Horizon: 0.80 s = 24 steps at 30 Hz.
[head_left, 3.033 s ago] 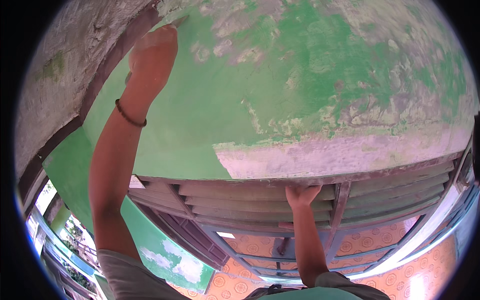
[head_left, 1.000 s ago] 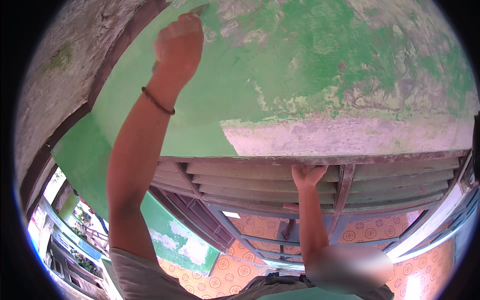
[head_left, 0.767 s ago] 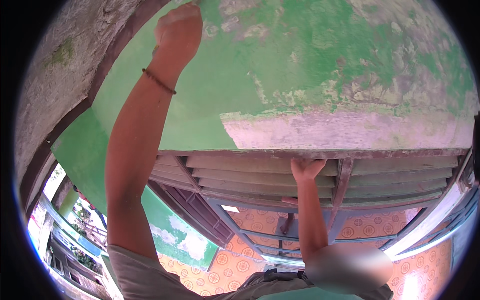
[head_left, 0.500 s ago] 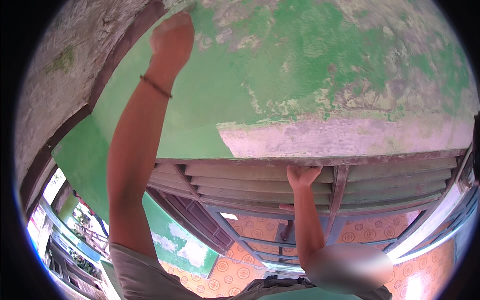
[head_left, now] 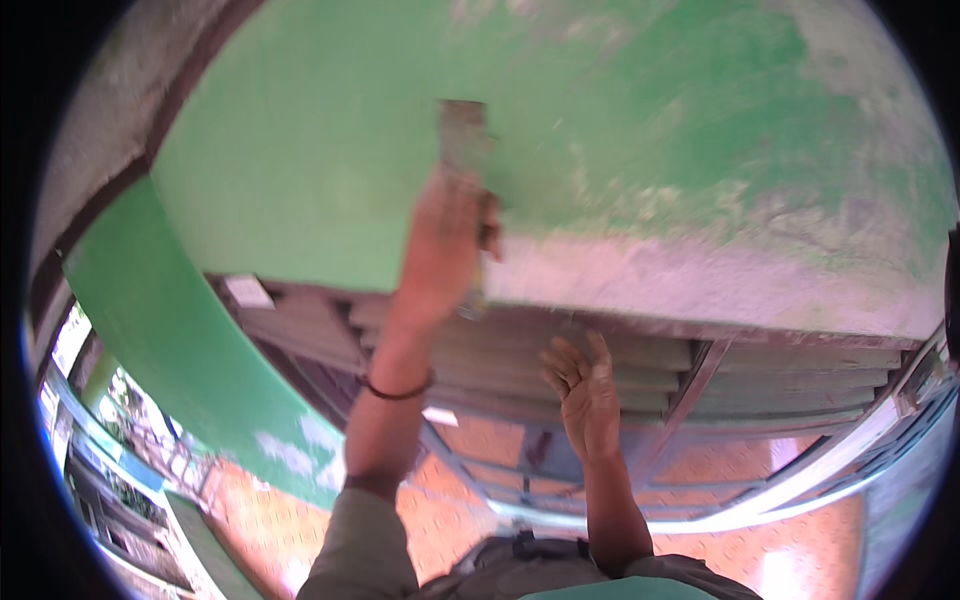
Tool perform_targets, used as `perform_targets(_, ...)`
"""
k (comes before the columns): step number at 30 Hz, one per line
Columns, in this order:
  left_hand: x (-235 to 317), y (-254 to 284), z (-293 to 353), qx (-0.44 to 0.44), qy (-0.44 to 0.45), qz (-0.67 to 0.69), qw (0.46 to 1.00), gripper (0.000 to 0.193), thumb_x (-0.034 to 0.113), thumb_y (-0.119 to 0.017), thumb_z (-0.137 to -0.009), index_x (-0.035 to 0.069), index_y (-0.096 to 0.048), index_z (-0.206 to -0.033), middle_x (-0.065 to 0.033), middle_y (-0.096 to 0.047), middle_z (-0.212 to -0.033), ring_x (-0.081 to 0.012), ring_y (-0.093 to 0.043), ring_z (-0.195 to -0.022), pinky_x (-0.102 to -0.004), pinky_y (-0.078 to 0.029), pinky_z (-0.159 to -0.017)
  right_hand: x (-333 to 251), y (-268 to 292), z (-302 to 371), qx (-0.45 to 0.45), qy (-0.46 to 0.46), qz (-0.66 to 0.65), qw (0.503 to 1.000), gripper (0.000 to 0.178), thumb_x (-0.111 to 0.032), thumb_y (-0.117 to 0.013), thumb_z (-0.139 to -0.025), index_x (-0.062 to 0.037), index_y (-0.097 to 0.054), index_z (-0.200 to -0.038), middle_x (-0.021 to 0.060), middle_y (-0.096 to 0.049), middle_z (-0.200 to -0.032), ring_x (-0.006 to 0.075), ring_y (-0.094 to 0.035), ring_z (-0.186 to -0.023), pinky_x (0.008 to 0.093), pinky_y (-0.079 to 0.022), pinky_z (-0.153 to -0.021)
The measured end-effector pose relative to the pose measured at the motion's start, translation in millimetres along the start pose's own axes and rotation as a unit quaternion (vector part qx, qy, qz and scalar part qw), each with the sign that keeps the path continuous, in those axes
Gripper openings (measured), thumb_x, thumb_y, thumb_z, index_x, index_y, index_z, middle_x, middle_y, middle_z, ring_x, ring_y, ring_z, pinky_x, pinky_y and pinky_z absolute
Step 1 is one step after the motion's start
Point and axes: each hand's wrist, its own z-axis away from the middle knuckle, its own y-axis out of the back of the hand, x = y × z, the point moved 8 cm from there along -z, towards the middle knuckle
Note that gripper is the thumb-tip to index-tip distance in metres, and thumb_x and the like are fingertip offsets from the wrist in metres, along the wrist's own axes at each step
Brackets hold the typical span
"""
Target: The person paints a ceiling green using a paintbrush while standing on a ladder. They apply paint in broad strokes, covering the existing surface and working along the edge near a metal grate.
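My left hand (head_left: 445, 240) is raised against a green painted wall (head_left: 300, 150) and grips a scraper (head_left: 462, 135) whose flat grey blade points up and lies on the paint. A dark band circles that wrist. My right hand (head_left: 583, 385) is lower, fingers spread, palm toward the grey louvred slats (head_left: 650, 355) over a door; I cannot tell if it touches them. Just right of the scraper the paint is worn to a pale bare strip (head_left: 700, 280).
A green wall section (head_left: 170, 330) runs down the left. Orange patterned floor tiles (head_left: 480, 450) lie far below, seen through the door frame. Rough grey masonry with a dark edge (head_left: 110, 160) borders the wall at upper left. Railings and greenery show at far left.
My left hand has come down and to the right from the wall's upper left corner, and the scraper blade now shows. My right hand has dropped off the louvre's top edge.
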Motion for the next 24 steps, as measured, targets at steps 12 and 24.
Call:
perform_targets(12,-112.2,-55.3,231.4,-0.08,0.058,0.073,0.992,0.04,0.02,-0.053,-0.104,-0.008,-0.046,-0.131,-0.0277,-0.058,-0.116,-0.0424,-0.059,-0.11,-0.0468,-0.049,-0.094,-26.4,8.0,113.7,0.04,-0.114,0.592,0.797,0.059,-0.032,-0.072,-0.095,0.0027,-0.045,-0.135,0.0063,-0.058,-0.106,0.014,-0.057,-0.091,0.0293,-0.049,-0.079)
perform_targets(24,-293.7,272.0,607.4,-0.052,0.71,-0.067,0.699,0.045,0.032,-0.052,-0.106,0.002,-0.052,-0.139,-0.0233,-0.062,-0.131,-0.034,-0.066,-0.112,-0.0444,-0.055,-0.092,-27.4,94.1,147.5,0.162,-0.12,0.667,0.717,0.045,-0.047,-0.063,-0.101,-0.0049,-0.049,-0.106,0.0011,-0.045,-0.068,0.0074,-0.041,-0.054,0.0236,-0.03,-0.048)
